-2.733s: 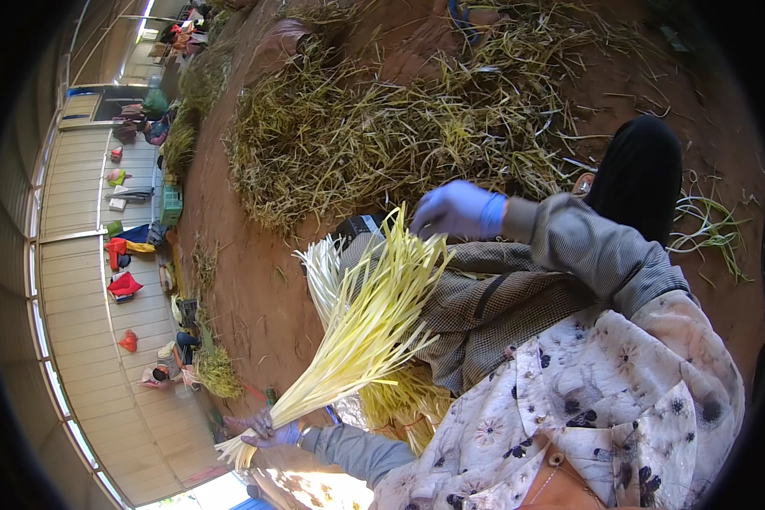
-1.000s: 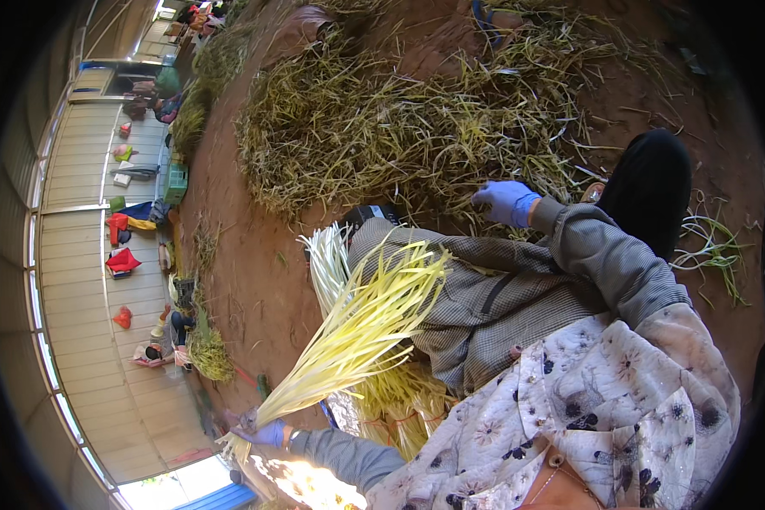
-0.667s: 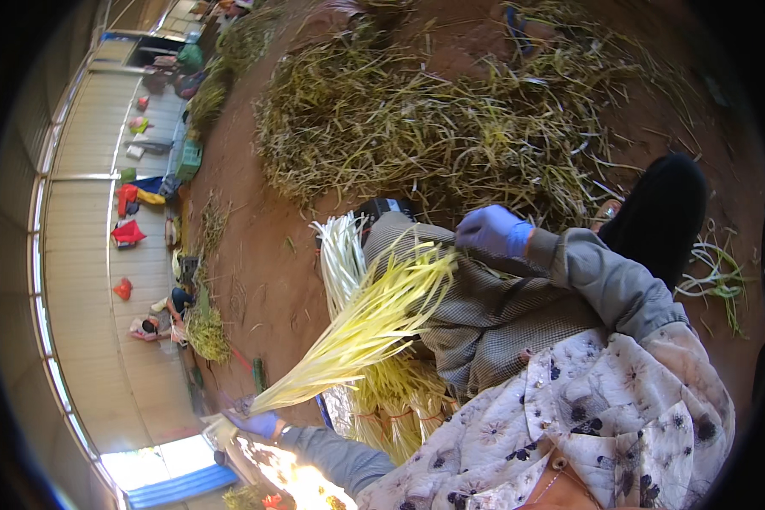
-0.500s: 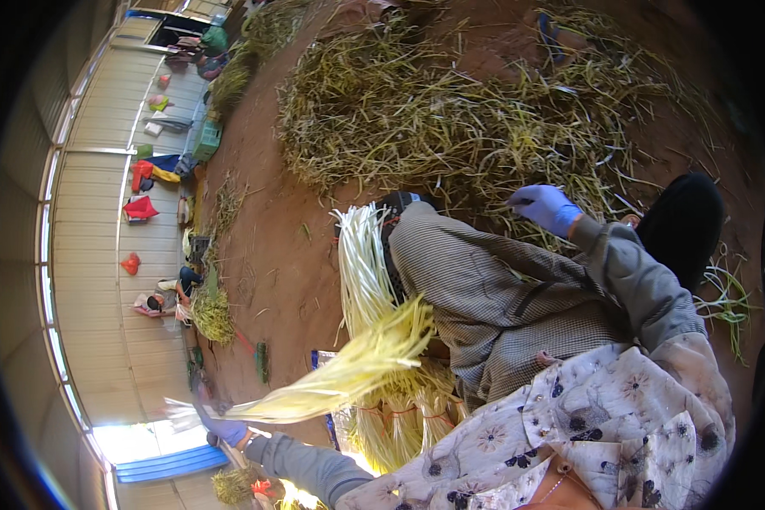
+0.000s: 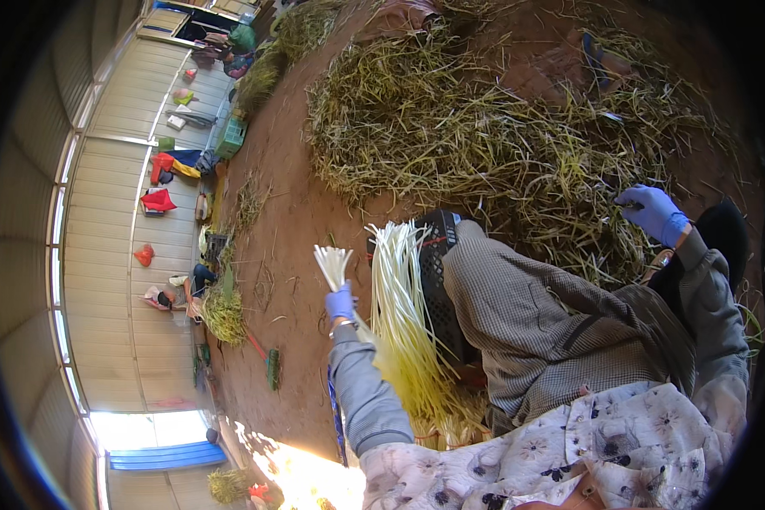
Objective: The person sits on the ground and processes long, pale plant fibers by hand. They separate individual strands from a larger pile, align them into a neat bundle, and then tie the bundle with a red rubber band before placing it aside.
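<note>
My left hand (image 5: 341,303), in a purple glove, is closed round a bunch of leafy stalks (image 5: 333,263). Their white ends stick up above the fist; the pale yellow part trails down, blurred and partly behind my forearm. Just to its right, a larger pile of the same white-to-yellow stalks (image 5: 399,293) drapes along a black plastic crate (image 5: 440,276) by my knee. My right hand (image 5: 657,214), also purple-gloved, hovers by the right side of the heap of loose greenish stalks (image 5: 501,144). Its fingers are loosely bent and apart, with nothing visible in them.
Tied bundles (image 5: 438,435) lie partly hidden below the pile. Farther left, another person (image 5: 183,291) sits by a green heap (image 5: 223,316). A green-headed brush (image 5: 273,369) with a red handle lies on the brown floor. A green crate (image 5: 230,137) stands along the wall.
My left hand has swung right and up with its bunch, from the far lower left to beside the pile. My right hand appears farther right in view. The whole view has shifted somewhat.
</note>
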Motion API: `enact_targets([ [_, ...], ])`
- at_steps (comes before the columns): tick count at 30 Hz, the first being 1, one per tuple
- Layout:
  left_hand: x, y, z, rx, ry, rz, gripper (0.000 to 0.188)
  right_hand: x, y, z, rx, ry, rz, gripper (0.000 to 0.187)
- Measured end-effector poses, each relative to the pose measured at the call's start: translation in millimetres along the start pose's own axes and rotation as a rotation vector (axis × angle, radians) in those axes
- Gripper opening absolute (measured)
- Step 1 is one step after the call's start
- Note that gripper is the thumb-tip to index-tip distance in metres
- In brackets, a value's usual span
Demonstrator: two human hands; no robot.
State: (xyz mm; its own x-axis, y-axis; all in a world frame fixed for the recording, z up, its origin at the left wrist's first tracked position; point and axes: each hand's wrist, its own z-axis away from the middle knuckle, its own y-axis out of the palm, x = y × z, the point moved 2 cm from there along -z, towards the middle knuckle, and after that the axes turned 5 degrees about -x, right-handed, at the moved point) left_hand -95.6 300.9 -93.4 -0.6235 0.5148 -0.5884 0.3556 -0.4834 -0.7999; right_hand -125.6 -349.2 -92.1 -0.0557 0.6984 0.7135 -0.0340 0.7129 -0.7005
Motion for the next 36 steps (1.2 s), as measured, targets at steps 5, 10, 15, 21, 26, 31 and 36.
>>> enact_targets([
  [5,0,52,-37,-0.162,0.017,-0.395,0.062,-21,16,1,0.024,0.037,0.199,0.02],
  [10,-9,90,-62,-0.147,0.061,-0.507,0.086,-37,48,9,0.176,0.143,0.303,0.022],
  [15,-15,129,-65,0.219,0.066,-0.767,0.109,-39,70,13,0.346,0.159,0.361,0.024],
  [21,-1,124,-91,0.347,0.218,-0.576,0.091,-37,80,4,0.367,0.182,0.369,0.023],
  [26,33,155,-92,0.464,0.267,0.024,0.074,-33,97,-8,0.392,0.094,0.398,0.022],
  [31,18,158,-37,0.37,0.424,0.032,0.095,-13,127,-39,0.446,0.011,0.37,0.022],
  [36,4,176,22,0.194,0.318,-0.392,0.099,23,173,-73,0.542,-0.114,0.362,0.02],
])
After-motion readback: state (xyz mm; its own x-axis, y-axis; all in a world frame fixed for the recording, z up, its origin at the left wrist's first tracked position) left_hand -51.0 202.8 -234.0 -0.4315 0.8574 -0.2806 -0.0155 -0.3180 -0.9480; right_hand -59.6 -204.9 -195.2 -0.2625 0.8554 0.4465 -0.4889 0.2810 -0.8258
